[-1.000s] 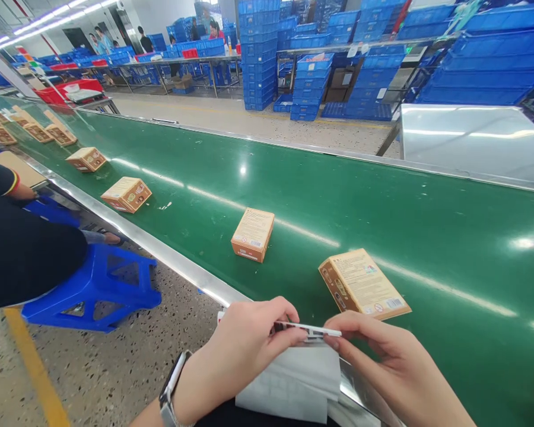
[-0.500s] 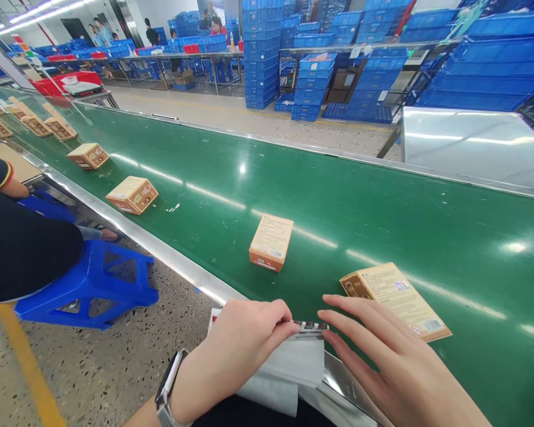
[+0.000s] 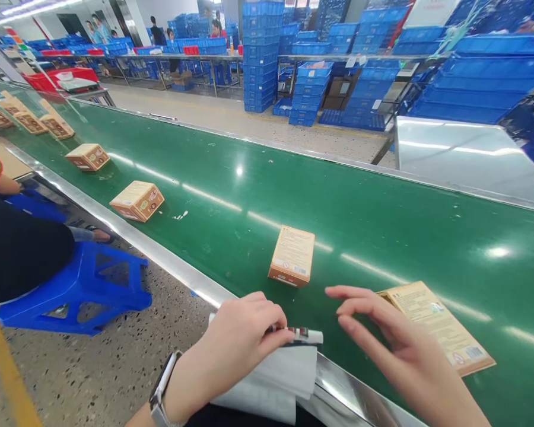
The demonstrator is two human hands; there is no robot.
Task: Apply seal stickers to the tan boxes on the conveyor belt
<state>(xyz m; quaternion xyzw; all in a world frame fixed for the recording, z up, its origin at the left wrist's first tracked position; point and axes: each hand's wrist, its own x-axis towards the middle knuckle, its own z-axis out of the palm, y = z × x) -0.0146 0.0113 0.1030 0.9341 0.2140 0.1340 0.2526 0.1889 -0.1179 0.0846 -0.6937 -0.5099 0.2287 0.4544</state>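
My left hand (image 3: 247, 332), with a watch at the wrist, grips a slim rolled strip (image 3: 309, 336) with dark and red print and a white end. White backing-like paper (image 3: 289, 370) hangs below it over the metal edge; whether they are one piece I cannot tell. My right hand (image 3: 396, 344) hovers with fingers apart and nothing in them. Partly behind it lies a flattened carton (image 3: 440, 320) on the green conveyor belt (image 3: 360, 196). Ahead of both hands, a brown and cream box (image 3: 292, 255) rests on the belt.
More boxes (image 3: 137, 200) lie along the belt to the left. Beside the metal rail a person in dark clothes (image 3: 22, 237) sits on a blue stool (image 3: 78, 284). Stacked blue crates (image 3: 261, 56) and a steel table (image 3: 463, 148) stand beyond the belt.
My right hand has drawn away from the strip to the right. The nearest box and the flattened carton have shifted rightward in view. My left hand keeps its grip.
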